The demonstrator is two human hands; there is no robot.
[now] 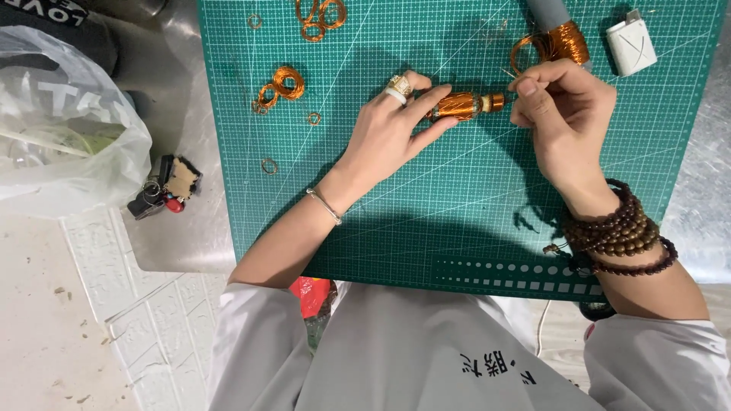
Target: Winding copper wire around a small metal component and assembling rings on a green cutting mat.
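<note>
Covering most of the desk: a green cutting mat (426,198), its left edge near the desk's left rim, its top edge cut off by the frame.
Desk (190,228): bare metal strip left of the mat, ending at the floor.
Plastic bag (61,122): left of the mat, contents hard to make out.
Open room: the mat's lower half lies free below both hands.
Left hand (388,129): at mat centre, fingers closed around the copper-wound coil (461,105).
Right hand (560,114): just right of the coil, fingertips pinched at its end; any wire there is too fine to see.
Wire spool (560,42): at the mat's top, partly cut off.
White lighter (630,46): mat's top right corner.
Copper wire loops (280,84): mat's upper left.
Keys (164,186): off the mat's left edge.
</note>
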